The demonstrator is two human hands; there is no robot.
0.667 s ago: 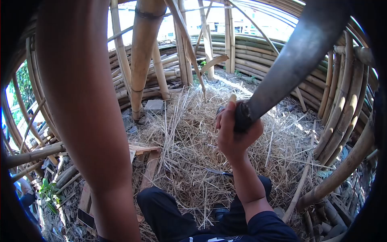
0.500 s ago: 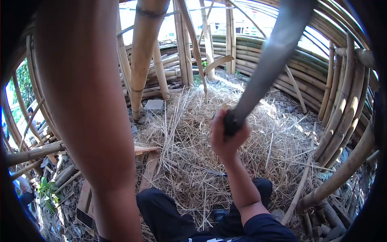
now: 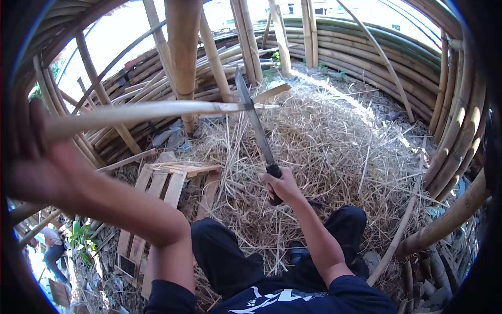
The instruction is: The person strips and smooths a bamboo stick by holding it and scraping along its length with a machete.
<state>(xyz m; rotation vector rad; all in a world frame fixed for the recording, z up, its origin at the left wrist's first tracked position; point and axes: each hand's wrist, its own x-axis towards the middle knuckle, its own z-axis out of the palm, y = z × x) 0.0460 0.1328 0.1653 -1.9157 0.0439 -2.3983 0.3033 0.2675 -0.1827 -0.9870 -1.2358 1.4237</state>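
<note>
Machete (image 3: 260, 133) in clenched right hand (image 3: 283, 184)

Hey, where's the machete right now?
In the head view, the machete is near the centre, its handle in the right hand, its blade crossing the pale stick.

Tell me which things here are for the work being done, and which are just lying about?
In use:
- long-bladed knife, gripped in the right fingers
- pale strip, held in the left fingers

Apparently just lying about:
- slatted wooden frame
- dark flat object
- dry straw-like litter
</note>
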